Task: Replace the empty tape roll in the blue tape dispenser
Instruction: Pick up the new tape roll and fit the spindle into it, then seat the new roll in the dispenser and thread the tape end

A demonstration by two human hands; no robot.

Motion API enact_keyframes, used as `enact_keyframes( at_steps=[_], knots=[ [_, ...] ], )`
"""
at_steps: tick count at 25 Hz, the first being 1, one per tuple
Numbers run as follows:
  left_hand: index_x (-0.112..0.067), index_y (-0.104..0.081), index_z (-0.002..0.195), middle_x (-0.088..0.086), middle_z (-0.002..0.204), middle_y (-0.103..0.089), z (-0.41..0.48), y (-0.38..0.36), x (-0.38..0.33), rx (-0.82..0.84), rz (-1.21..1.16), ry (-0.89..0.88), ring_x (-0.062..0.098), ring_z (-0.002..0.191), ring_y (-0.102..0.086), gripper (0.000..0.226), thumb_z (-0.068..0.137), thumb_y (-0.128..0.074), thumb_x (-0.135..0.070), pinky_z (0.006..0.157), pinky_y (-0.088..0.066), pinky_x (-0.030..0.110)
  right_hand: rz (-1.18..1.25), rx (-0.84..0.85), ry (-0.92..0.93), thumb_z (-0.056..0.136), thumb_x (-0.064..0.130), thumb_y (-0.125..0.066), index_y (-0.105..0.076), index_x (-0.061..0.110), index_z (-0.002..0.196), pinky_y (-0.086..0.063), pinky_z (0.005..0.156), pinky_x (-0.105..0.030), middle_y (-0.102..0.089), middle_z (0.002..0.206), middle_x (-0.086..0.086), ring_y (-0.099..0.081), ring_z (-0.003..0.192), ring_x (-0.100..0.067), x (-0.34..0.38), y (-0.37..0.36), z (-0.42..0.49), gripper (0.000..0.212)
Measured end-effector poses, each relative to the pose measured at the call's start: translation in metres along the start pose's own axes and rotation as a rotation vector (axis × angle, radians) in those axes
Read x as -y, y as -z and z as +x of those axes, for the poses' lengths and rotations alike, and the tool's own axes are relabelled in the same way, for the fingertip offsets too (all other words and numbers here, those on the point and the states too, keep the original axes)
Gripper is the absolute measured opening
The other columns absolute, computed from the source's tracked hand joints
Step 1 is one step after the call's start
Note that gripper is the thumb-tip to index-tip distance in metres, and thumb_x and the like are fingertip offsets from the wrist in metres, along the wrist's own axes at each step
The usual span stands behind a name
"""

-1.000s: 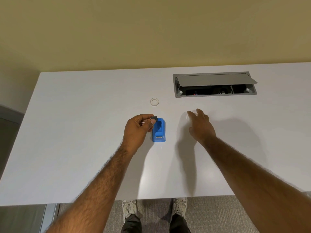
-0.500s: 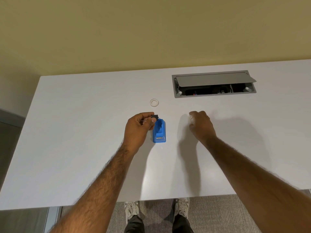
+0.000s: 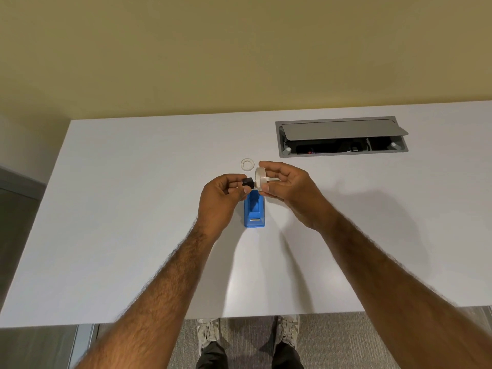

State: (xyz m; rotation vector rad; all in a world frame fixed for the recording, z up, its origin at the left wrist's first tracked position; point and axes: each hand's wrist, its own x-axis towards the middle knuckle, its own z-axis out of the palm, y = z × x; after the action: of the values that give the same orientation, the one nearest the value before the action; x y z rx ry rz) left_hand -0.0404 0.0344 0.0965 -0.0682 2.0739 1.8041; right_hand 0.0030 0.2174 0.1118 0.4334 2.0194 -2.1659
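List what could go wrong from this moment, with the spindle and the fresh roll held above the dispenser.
1. The left hand pinches the small black spindle by its end only; pushing it into the new tape roll off-centre could make it slip and drop.
2. Both parts hang over the open blue dispenser, so a dropped piece may bounce away.
3. The empty core lies nearby and could be knocked.

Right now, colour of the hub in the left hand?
Black hub, pinched in the left hand; head view.

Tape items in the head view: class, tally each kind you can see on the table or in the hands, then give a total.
Blue tape dispenser: 1
New tape roll, in right hand: 1
Empty core ring, on table: 1
Black spindle, in left hand: 1
Total: 4
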Motion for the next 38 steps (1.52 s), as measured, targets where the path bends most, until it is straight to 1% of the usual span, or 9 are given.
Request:
enact_keyframes(
  at_steps=[2, 5, 9, 14, 17, 21, 27, 33, 38],
  knots=[
    [-0.021, -0.076, 0.101, -0.005, 0.093, -0.081, -0.001, 0.001, -0.004, 0.006, -0.012, -0.017, 0.012, 0.086, -0.076, 0.024, 0.087, -0.075, -0.002, 0.086, -0.061, 0.032, 0.026, 0.024, 0.0, 0.084, 0.007, -0.069, -0.061, 0.021, 0.126, -0.052, 0.098, -0.051, -0.067, 0.125, -0.006, -0.065, 0.112, -0.027, 0.0, -0.002, 0.0, 0.045],
    [-0.024, -0.077, 0.097, -0.007, 0.092, -0.082, -0.003, 0.002, -0.008, 0.015, -0.013, -0.034, 0.01, 0.086, -0.077, 0.025, 0.085, -0.076, -0.003, 0.088, -0.061, 0.032, 0.043, 0.043, -0.001, 0.086, 0.003, -0.067, -0.061, 0.02, 0.126, -0.051, 0.098, -0.051, -0.068, 0.122, -0.005, -0.065, 0.112, -0.028, 0.003, -0.004, -0.001, 0.044],
    [-0.019, -0.079, 0.102, -0.001, 0.098, -0.082, -0.005, 0.001, -0.01, 0.016, -0.028, -0.052, 0.017, 0.092, -0.077, 0.022, 0.084, -0.079, -0.007, 0.091, -0.061, 0.037, 0.036, 0.058, 0.005, 0.085, 0.003, -0.067, -0.061, 0.02, 0.126, -0.052, 0.098, -0.05, -0.068, 0.122, -0.006, -0.065, 0.111, -0.028, 0.003, -0.004, 0.0, 0.044],
    [-0.022, -0.08, 0.102, -0.003, 0.098, -0.081, -0.006, -0.001, -0.012, -0.023, -0.063, -0.063, 0.013, 0.092, -0.076, 0.023, 0.085, -0.078, -0.006, 0.086, -0.062, 0.031, 0.004, 0.06, 0.016, 0.083, 0.009, -0.071, -0.059, 0.016, 0.128, -0.053, 0.096, -0.05, -0.067, 0.123, -0.009, -0.066, 0.11, -0.029, 0.002, -0.006, 0.001, 0.047],
    [-0.024, -0.08, 0.101, -0.003, 0.099, -0.081, -0.006, -0.001, -0.011, -0.02, -0.062, -0.057, 0.015, 0.095, -0.077, 0.025, 0.086, -0.077, -0.005, 0.089, -0.062, 0.033, 0.0, 0.048, 0.014, 0.083, 0.01, -0.072, -0.06, 0.016, 0.127, -0.053, 0.096, -0.051, -0.068, 0.122, -0.009, -0.066, 0.109, -0.029, 0.001, -0.005, 0.002, 0.046],
    [-0.017, -0.081, 0.108, -0.002, 0.102, -0.081, -0.005, -0.002, -0.011, 0.014, 0.019, -0.094, 0.015, 0.099, -0.076, 0.025, 0.086, -0.077, -0.007, 0.093, -0.06, 0.034, -0.025, 0.051, 0.016, 0.083, 0.013, -0.073, -0.059, 0.015, 0.129, -0.054, 0.095, -0.05, -0.067, 0.122, -0.009, -0.066, 0.109, -0.028, -0.002, -0.004, 0.001, 0.047],
    [-0.017, -0.08, 0.109, -0.005, 0.101, -0.081, -0.003, -0.006, -0.012, -0.003, 0.021, -0.088, 0.01, 0.094, -0.076, 0.026, 0.086, -0.076, -0.006, 0.087, -0.06, 0.025, -0.009, 0.048, 0.007, 0.084, 0.013, -0.072, -0.058, 0.012, 0.129, -0.055, 0.094, -0.046, -0.068, 0.121, -0.01, -0.067, 0.108, -0.027, 0.001, -0.003, 0.001, 0.047],
    [-0.018, -0.08, 0.111, -0.003, 0.102, -0.081, -0.001, -0.005, -0.008, 0.025, -0.022, -0.053, 0.015, 0.095, -0.078, 0.025, 0.091, -0.072, -0.006, 0.089, -0.06, 0.028, -0.007, 0.029, -0.002, 0.083, 0.01, -0.073, -0.059, 0.012, 0.128, -0.057, 0.091, -0.043, -0.07, 0.118, -0.009, -0.069, 0.105, -0.026, -0.001, -0.005, 0.004, 0.047],
    [-0.017, -0.08, 0.109, 0.0, 0.103, -0.081, 0.002, -0.001, -0.007, 0.005, -0.022, -0.052, 0.014, 0.094, -0.077, 0.023, 0.088, -0.075, -0.007, 0.087, -0.061, 0.029, -0.006, 0.036, -0.006, 0.083, 0.008, -0.072, -0.059, 0.012, 0.128, -0.056, 0.093, -0.044, -0.07, 0.118, -0.01, -0.068, 0.106, -0.026, -0.003, -0.009, 0.006, 0.047]
  ],
)
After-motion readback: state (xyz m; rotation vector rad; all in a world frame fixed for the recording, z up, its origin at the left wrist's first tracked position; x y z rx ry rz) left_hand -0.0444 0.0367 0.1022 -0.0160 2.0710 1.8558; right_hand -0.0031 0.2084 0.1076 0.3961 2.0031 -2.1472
